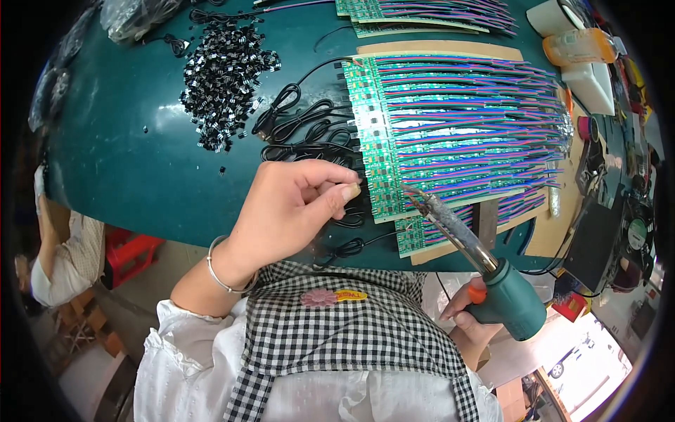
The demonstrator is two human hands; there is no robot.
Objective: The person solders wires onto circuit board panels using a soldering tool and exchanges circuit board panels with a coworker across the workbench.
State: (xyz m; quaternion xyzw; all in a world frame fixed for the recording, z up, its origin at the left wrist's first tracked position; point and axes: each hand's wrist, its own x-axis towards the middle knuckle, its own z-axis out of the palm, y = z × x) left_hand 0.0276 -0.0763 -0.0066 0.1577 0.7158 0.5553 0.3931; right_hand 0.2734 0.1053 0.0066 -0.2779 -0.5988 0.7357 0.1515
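My left hand is closed in a pinch at the left edge of a green circuit board panel. Whatever its fingertips hold is too small to make out. Black cables lie coiled beside that edge, some partly under the hand. My right hand grips a teal soldering gun with an orange trigger. The gun's metal tip points up and left, over the lower part of the panel. Rows of red, blue and black wires run across the panel to the right.
A pile of small black-and-silver connectors is on the green table, left of the cables. More wired boards are at the far edge. An orange-labelled bottle and a spool stand right. Another person's arm shows at left.
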